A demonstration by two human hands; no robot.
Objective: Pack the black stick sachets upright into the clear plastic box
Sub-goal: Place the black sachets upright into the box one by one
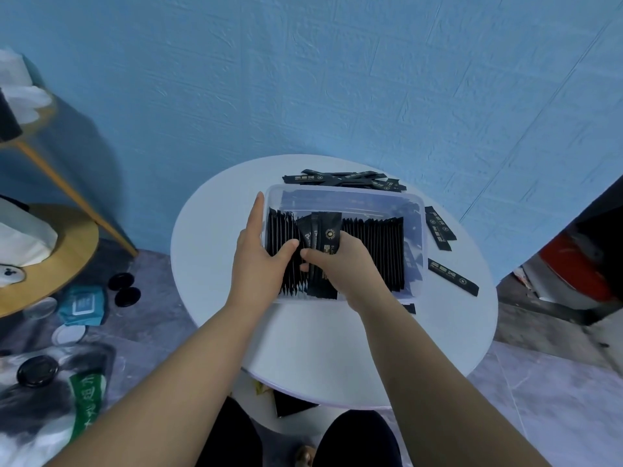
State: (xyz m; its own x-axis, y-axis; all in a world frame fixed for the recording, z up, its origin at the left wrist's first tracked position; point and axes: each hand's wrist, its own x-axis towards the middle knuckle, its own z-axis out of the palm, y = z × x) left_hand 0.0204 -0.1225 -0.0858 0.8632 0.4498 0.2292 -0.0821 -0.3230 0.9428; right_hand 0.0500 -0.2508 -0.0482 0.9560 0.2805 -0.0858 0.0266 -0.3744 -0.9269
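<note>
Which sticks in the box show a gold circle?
The bunch gripped by the right hand: its front stick shows its printed face; the packed rows either side show only thin edges.

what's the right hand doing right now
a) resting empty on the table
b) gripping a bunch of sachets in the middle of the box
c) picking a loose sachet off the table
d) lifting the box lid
b: the right hand is inside the clear plastic box, fingers curled round a bunch of black stick sachets between the two packed rows.
</note>
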